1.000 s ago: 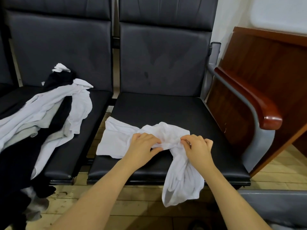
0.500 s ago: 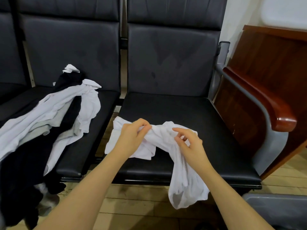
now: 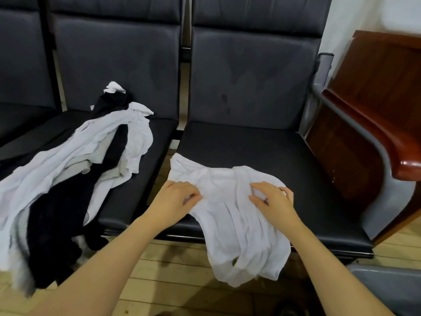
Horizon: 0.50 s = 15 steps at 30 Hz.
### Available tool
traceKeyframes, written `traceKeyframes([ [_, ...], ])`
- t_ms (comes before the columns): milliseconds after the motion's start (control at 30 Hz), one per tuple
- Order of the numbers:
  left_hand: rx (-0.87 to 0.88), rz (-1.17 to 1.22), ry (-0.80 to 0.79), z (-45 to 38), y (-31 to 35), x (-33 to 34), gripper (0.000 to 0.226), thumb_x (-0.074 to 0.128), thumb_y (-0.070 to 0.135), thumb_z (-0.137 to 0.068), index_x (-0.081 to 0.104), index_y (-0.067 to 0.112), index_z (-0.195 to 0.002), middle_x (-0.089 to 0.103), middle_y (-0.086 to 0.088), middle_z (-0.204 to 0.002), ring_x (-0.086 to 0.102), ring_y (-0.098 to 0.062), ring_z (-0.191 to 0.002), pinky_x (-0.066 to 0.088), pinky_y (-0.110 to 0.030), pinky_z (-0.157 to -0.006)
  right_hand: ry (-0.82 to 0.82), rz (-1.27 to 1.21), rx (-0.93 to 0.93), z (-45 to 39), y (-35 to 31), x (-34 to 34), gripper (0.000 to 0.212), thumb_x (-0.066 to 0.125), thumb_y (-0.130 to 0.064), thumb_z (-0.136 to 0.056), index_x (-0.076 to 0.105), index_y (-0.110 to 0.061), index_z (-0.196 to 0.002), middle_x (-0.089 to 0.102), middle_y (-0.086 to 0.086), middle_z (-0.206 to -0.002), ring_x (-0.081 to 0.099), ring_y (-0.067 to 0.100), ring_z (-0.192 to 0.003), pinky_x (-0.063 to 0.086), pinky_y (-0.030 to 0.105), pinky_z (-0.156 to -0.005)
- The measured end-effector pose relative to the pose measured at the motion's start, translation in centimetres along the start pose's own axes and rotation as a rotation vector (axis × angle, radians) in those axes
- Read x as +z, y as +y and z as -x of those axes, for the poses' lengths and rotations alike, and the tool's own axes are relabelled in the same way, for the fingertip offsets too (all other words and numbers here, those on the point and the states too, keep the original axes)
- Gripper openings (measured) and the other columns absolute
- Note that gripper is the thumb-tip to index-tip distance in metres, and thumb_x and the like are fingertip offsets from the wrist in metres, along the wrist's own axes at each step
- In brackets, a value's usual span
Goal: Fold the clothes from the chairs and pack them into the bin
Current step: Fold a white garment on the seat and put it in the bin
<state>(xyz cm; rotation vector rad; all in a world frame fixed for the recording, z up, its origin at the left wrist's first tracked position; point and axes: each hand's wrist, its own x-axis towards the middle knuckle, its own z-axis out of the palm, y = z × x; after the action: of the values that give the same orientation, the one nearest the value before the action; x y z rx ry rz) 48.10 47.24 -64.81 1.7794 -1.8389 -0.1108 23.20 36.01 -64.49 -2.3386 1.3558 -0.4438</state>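
Heap [image 3: 68, 179]: white, grey and black clothes, unfolded, lying across the left seat [image 3: 141, 179] and hanging over its front edge toward the floor [image 3: 177, 277]. Left hand [image 3: 175, 199]: down on the near left part of the shirt [image 3: 230, 215], fingers [image 3: 193, 197] curled and pinching a gather of white cloth. Shirt: on the right seat [image 3: 262, 147], upper part now spread fairly flat across the front of the cushion, lower part hanging over the front edge. Half a second ago it was a bunched knot lifted between the hands; it has since been opened out and set down. Right hand [image 3: 273, 201]: on the near right part of the shirt, fingers bent and gripping cloth, a fold showing between thumb and forefinger. Armrest [image 3: 387, 142]: wood-topped, at the right of the seat. Bin [image 3: 391, 288]: probably the grey corner at lower right, contents not visible. Status, as judged: first garment laid out for folding, no fold made yet; the hanging part likely needs pulling up onto the seat first; the heap remains to be done.
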Motion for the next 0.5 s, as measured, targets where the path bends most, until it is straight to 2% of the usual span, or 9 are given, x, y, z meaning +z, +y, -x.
traceKeyframes([
  [100, 0.027, -0.078, -0.048, 0.7, 0.1, -0.1, 0.061, 0.028, 0.064, -0.081, 0.064, 0.022, -0.106, 0.066, 0.010, -0.091, 0.056, -0.009, -0.079, 0.037, -0.025, -0.088, 0.001, -0.046, 0.009, 0.2, 0.4, -0.1, 0.033, 0.046, -0.036, -0.098, 0.048, -0.033, -0.131, 0.052, -0.016, -0.124, 0.045, 0.004, -0.116, 0.002, 0.027, -0.112],
  [167, 0.054, -0.112, -0.042, 1.4, -0.2, 0.2, 0.052, 0.036, 0.060, -0.082, 0.060, 0.021, -0.108, 0.065, 0.006, -0.088, 0.055, -0.013, -0.077, 0.044, -0.029, -0.085, 0.069, -0.144, 0.067, 0.3, 0.4, -0.4, 0.030, 0.050, -0.029, -0.098, 0.051, -0.031, -0.128, 0.053, -0.012, -0.113, 0.044, -0.003, -0.095, 0.007, 0.028, -0.112],
  [200, 0.087, -0.126, -0.016, 1.7, -0.4, 0.5, 0.045, 0.040, 0.055, -0.083, 0.060, 0.020, -0.103, 0.065, 0.004, -0.090, 0.056, -0.015, -0.078, 0.047, -0.031, -0.084, 0.113, -0.138, 0.064, 0.2, 0.6, -0.5, 0.029, 0.051, -0.029, -0.097, 0.052, -0.031, -0.126, 0.054, -0.010, -0.115, 0.044, -0.004, -0.088, 0.009, 0.027, -0.111],
  [233, 0.124, -0.154, 0.032, 2.0, -0.7, 0.8, 0.037, 0.044, 0.049, -0.084, 0.062, 0.019, -0.097, 0.065, 0.003, -0.096, 0.057, -0.017, -0.084, 0.047, -0.033, -0.084, 0.130, -0.102, 0.057, 0.2, 0.9, -0.4, 0.027, 0.052, -0.030, -0.096, 0.054, -0.032, -0.123, 0.055, -0.010, -0.118, 0.046, -0.003, -0.090, 0.009, 0.026, -0.109],
  [300, 0.157, -0.234, 0.142, 2.4, -1.0, 1.3, 0.023, 0.055, 0.041, -0.083, 0.065, 0.020, -0.086, 0.058, 0.001, -0.104, 0.050, -0.016, -0.095, 0.042, -0.032, -0.081, 0.084, -0.018, 0.040, 0.1, 1.2, 0.1, 0.024, 0.052, -0.032, -0.096, 0.056, -0.034, -0.119, 0.055, -0.011, -0.123, 0.048, 0.007, -0.110, 0.006, 0.030, -0.108],
  [333, 0.152, -0.275, 0.182, 2.5, -1.0, 1.4, 0.018, 0.064, 0.037, -0.081, 0.067, 0.019, -0.083, 0.055, -0.001, -0.100, 0.044, -0.016, -0.092, 0.038, -0.031, -0.076, 0.058, 0.017, 0.035, 0.1, 1.2, 0.3, 0.022, 0.052, -0.032, -0.096, 0.057, -0.034, -0.117, 0.055, -0.013, -0.123, 0.045, 0.009, -0.117, 0.006, 0.031, -0.107],
  [400, 0.142, -0.326, 0.226, 2.7, -1.0, 1.4, 0.016, 0.074, 0.030, -0.077, 0.069, 0.015, -0.079, 0.053, -0.003, -0.085, 0.041, -0.015, -0.080, 0.035, -0.028, -0.066, 0.065, 0.040, 0.045, -0.1, 0.9, 0.5, 0.017, 0.053, -0.029, -0.095, 0.062, -0.033, -0.108, 0.055, -0.015, -0.114, 0.042, 0.009, -0.117, 0.006, 0.029, -0.102],
  [500, 0.044, -0.332, 0.232, 3.1, -0.5, 1.4, 0.034, 0.052, 0.042, -0.085, 0.066, 0.014, -0.071, 0.057, 0.000, -0.070, 0.055, -0.018, -0.064, 0.040, -0.026, -0.056, 0.107, 0.086, 0.023, -0.1, 0.1, 0.7, 0.014, 0.053, -0.031, -0.095, 0.066, -0.037, -0.093, 0.050, -0.021, -0.099, 0.039, 0.005, -0.103, 0.007, 0.026, -0.090],
])
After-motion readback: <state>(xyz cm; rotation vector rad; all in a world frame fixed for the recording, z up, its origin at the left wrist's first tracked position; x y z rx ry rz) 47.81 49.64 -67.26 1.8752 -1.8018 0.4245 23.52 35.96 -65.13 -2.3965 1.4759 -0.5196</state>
